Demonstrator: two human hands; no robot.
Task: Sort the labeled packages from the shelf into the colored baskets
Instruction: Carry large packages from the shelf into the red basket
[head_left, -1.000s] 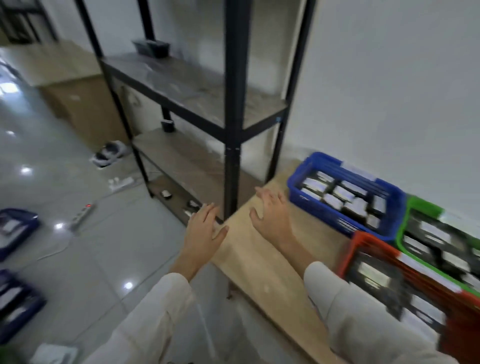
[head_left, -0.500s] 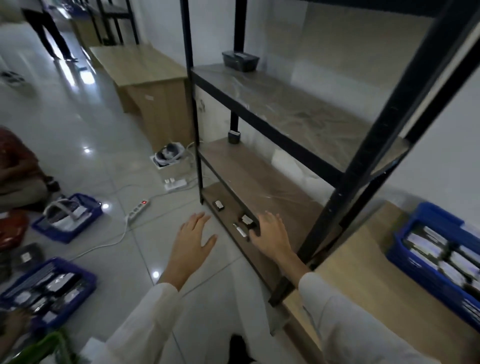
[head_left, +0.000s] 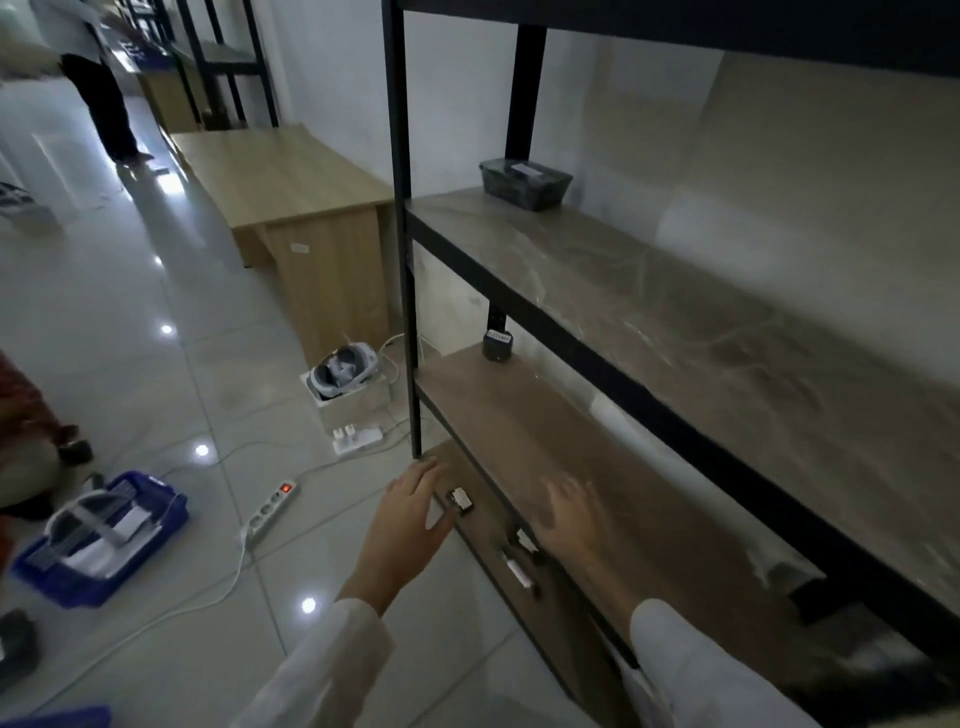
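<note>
Black metal uprights and brown wood-grain boards make up the shelf unit (head_left: 649, 291) that fills the right of the view. On its far end, at the upper board, sits a dark rectangular plastic package (head_left: 524, 183) with a pale label on its lid, close to the rear post. One board lower, also at the far end, stands a small dark round package (head_left: 497, 345) with a white label on its side. On the lowest board, near the front edge, lie three small dark packages with white labels: one (head_left: 460, 500) just right of the left hand, and two more, (head_left: 524, 540) and (head_left: 518, 569), close to the right hand; their print is too small to read.

Both hands are empty and spread wide. The left hand (head_left: 408, 525) hovers palm down in front of the lowest board, fingers splayed, its thumb near the first small package, though whether it touches I cannot tell. The right hand (head_left: 574, 519) is blurred, fingers fanned open over the middle board, holding nothing. White sleeves (head_left: 691, 670) cover both forearms.

On the grey tiled floor (head_left: 130, 322) to the left are a blue plastic basket (head_left: 104, 535) holding pale items, a white power strip (head_left: 270, 509) with a red switch, and a white headset (head_left: 343, 369) in a box beside a light wooden desk (head_left: 291, 187).
</note>
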